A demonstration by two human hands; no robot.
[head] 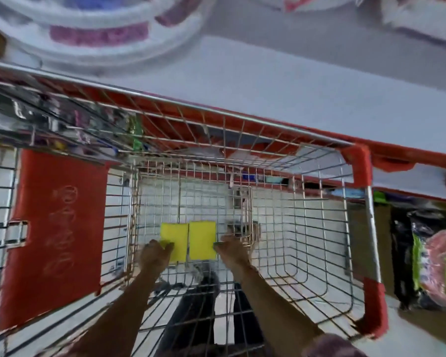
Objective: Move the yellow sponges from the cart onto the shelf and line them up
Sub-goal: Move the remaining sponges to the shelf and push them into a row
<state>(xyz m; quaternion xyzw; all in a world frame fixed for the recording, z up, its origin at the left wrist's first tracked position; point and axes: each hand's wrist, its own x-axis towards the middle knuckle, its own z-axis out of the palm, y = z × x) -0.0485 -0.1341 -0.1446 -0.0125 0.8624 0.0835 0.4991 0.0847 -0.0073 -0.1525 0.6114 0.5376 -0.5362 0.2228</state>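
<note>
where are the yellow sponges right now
Head view: two sponges lie side by side on the cart floor, left hand and right hand at their outer edges.

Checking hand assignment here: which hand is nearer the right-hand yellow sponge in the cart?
Right. The right hand touches the right-hand yellow sponge at its right edge; the left hand is on the other sponge, one sponge away.
</note>
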